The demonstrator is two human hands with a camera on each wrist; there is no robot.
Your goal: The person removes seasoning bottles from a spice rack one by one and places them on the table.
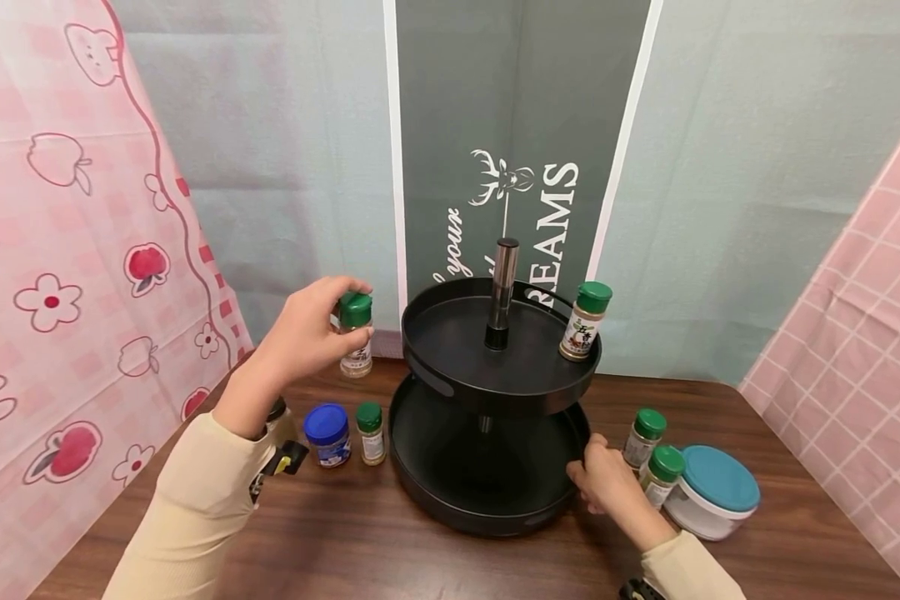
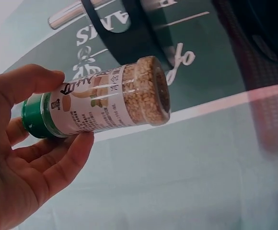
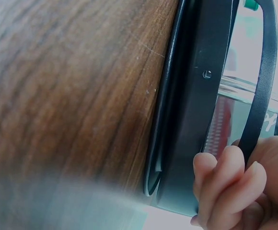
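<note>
In the head view my left hand (image 1: 307,329) holds a green-capped spice jar (image 1: 357,360) upright in the air, left of a black two-tier rack (image 1: 487,521). The left wrist view shows the thumb and fingers round the cap end of this clear jar (image 2: 141,91), which has pale seeds inside and a printed label. My right hand (image 1: 607,479) grips the right edge of the lower tray (image 1: 450,450). Up close in the right wrist view, its curled fingers (image 3: 230,187) are at the tray's black rim. Another green-capped jar (image 1: 581,329) stands on the upper tray (image 1: 450,333) at the right.
Left of the rack stand a blue-lidded jar (image 1: 327,437) and a green-capped jar (image 1: 371,437). Two green-capped jars (image 1: 645,433) and a white tub with a teal lid (image 1: 720,483) stand right of it. Curtains hang behind the wooden table (image 1: 390,558).
</note>
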